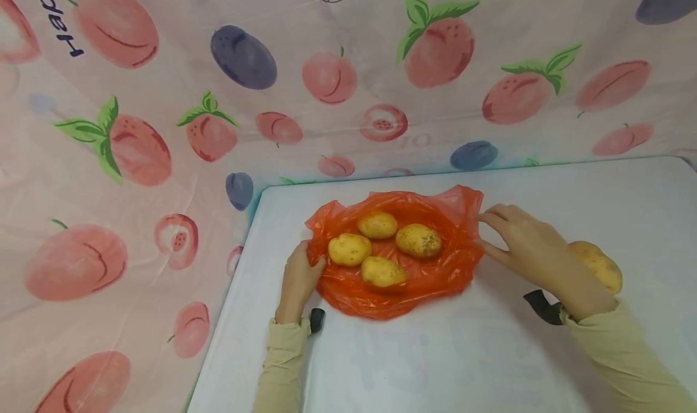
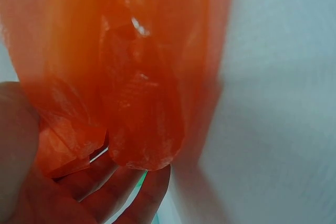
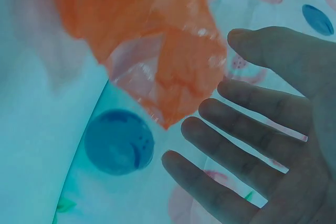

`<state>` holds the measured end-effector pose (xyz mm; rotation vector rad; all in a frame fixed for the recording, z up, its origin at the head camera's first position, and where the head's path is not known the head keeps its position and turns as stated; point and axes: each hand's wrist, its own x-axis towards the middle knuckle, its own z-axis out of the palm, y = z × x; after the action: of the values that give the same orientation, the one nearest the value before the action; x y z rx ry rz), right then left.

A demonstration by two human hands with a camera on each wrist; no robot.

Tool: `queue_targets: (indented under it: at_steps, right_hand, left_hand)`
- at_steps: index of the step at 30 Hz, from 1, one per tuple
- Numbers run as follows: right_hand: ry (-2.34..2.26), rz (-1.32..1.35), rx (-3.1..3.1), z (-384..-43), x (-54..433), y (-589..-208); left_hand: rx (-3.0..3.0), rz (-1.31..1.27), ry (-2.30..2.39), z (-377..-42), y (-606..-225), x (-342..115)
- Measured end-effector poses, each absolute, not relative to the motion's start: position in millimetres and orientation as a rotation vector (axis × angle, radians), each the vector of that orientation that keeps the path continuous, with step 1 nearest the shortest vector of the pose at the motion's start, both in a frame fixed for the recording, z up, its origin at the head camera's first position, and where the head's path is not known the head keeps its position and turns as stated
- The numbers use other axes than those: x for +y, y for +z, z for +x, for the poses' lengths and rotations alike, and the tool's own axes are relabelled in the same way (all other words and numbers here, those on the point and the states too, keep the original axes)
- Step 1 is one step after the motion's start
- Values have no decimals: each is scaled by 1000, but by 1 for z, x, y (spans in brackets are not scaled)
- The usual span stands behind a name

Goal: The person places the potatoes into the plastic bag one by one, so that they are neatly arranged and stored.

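A red-orange plastic bag (image 1: 414, 292) lies spread on the table with its mouth open upward. Several potatoes (image 1: 418, 241) sit inside it. My left hand (image 1: 298, 275) grips the bag's left edge, thumb on one side and fingers curled under the film (image 2: 142, 108). At the bag's right edge is my right hand (image 1: 525, 240), its fingers straight and spread beside a loose corner of the plastic (image 3: 184, 72). Nothing is held in that right hand. One more potato (image 1: 598, 266) rests on the table, partly hidden behind the right forearm.
The white table (image 1: 435, 358) ends at the back and left against a pink cloth (image 1: 305, 32) printed with fruit. A dark strap end (image 1: 543, 307) sticks out at the right wrist, and another dark piece (image 1: 317, 320) at the left one.
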<state>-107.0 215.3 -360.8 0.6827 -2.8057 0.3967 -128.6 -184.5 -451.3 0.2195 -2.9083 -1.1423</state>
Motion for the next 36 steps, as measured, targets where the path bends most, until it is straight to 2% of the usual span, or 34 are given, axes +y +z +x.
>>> queue_targets:
  at_steps: [36]
  right_hand:
    - [284,427,-3077,-101,301,-394]
  left_hand:
    - [-2910,194,-1091,-131,-452,-184]
